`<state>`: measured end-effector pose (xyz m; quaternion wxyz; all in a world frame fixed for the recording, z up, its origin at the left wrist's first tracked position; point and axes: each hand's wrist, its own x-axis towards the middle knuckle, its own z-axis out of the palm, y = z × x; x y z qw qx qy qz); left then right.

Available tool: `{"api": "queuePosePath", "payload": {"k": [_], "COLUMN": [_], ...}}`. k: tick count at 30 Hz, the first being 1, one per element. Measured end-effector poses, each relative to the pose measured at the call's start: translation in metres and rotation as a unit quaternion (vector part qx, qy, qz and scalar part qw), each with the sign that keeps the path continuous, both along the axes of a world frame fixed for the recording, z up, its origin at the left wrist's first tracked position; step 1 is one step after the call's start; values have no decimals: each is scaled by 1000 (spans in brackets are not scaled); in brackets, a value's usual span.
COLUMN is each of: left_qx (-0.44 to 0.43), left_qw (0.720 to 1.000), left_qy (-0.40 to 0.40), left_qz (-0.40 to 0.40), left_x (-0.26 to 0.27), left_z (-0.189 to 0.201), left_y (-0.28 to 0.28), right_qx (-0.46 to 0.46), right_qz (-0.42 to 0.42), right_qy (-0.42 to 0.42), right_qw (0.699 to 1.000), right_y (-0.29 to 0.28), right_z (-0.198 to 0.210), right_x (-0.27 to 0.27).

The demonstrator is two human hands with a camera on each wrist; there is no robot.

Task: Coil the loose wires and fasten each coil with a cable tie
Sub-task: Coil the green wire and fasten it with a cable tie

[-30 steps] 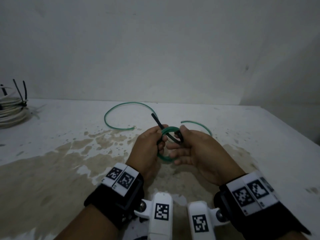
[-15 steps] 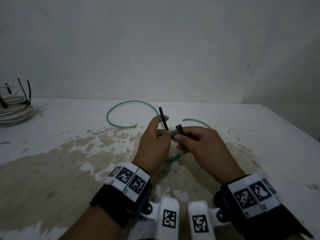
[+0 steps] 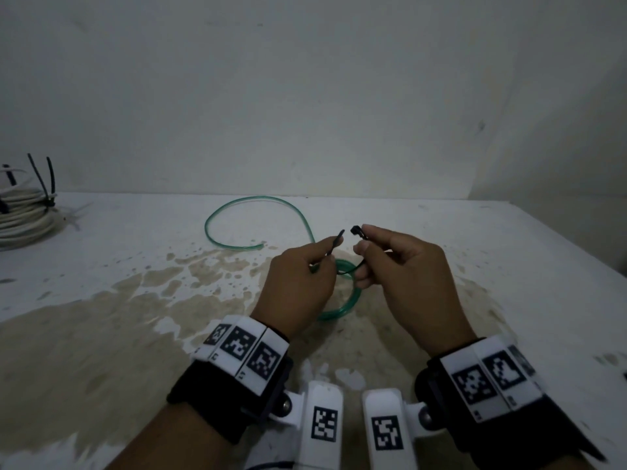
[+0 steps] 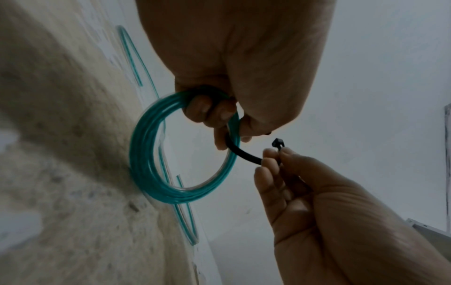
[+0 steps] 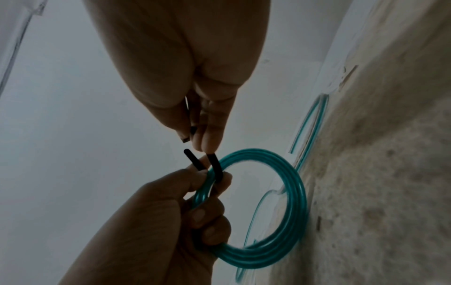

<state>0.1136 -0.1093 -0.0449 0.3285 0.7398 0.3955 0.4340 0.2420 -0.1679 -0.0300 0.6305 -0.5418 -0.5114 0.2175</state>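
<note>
The desk (image 3: 441, 252) is white with a broad tan stain spread across its near and middle part, and it meets a plain pale wall. At its far left edge sits a bundle of white cable (image 3: 23, 215), already coiled, with black tie ends sticking up from it.

Near the middle of the desk, the green wire (image 3: 342, 301) is wound into a small coil of several turns. The coil stands on edge, its lower rim touching the stained surface, while its loose tail (image 3: 237, 205) curves away over the desk behind the hands and ends near the stain's far edge.

The left hand (image 3: 298, 286) is closed round the upper part of the coil: its lower fingers (image 4: 207, 110) are hooked through the ring, and thumb and forefinger pinch the pointed end of the black cable tie (image 4: 244, 154) just above. The tie passes under the coil's turns beside those fingers and bends up toward the other hand.

The right hand (image 3: 403, 269) is just to the right of the coil and apart from it, pinching the tie near its square head (image 3: 355, 230) with thumb and fingertips; its remaining fingers are loosely curled. The tie's two ends are raised above the coil, close together but not joined, with a small gap between tip and head.
</note>
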Motion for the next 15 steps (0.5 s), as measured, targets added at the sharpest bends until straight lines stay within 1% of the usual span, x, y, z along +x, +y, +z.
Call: {"api": "queuePosePath", "payload": {"k": [4,15], "left_qx": [8,46], "left_qw": [1000,998], "left_qy": [0,29], "left_qz": [-26,-29], "left_x": [0,0], "left_z": [2,1], "left_y": [-3,-2], "right_qx": [5,-5], "right_qz": [-6,14], "right_qy": [-7,-14], "right_qw": [1000,1000], "right_y": [0,-1], "right_z": [0,0], "right_x": [0,-1]}}
